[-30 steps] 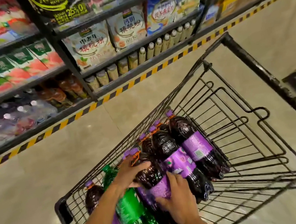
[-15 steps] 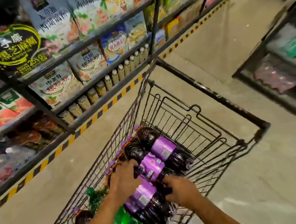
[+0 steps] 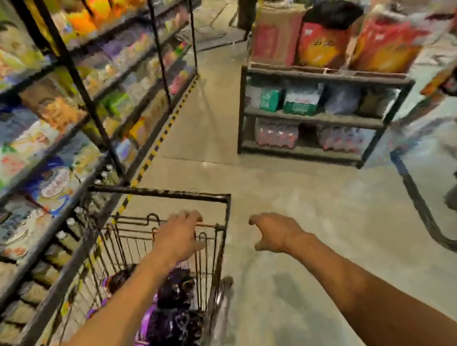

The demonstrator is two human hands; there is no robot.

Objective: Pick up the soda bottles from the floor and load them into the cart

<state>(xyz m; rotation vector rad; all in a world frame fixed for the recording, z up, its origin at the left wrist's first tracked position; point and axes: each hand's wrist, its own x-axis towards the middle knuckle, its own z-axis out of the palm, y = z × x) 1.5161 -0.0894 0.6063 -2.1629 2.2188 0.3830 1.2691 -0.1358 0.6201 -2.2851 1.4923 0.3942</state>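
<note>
Along the left edge of the frame we see blurred store shelves (image 3: 27, 161) packed with bags and jars, running up toward the upper middle. At lower left stands our wire cart (image 3: 165, 195), pushed close beside those shelves, which leaves the aisle floor (image 3: 299, 295) open. Inside it, low in the frame, lie the soda bottles (image 3: 178, 322), dark with purple labels, on their sides and touching one another, probably so they cannot tip or roll. Our left hand (image 3: 182, 236) reaches over them toward the cart's far end, fingers spread and holding nothing; whether it touches the wire we cannot tell. Right of the cart, in the middle of the frame, our right hand (image 3: 274, 232) hangs over bare floor, loosely curled and empty. We judge both hands are free for fetching more, though no bottle shows on the floor here. At upper right a low display rack (image 3: 328, 116) stands well apart.
</note>
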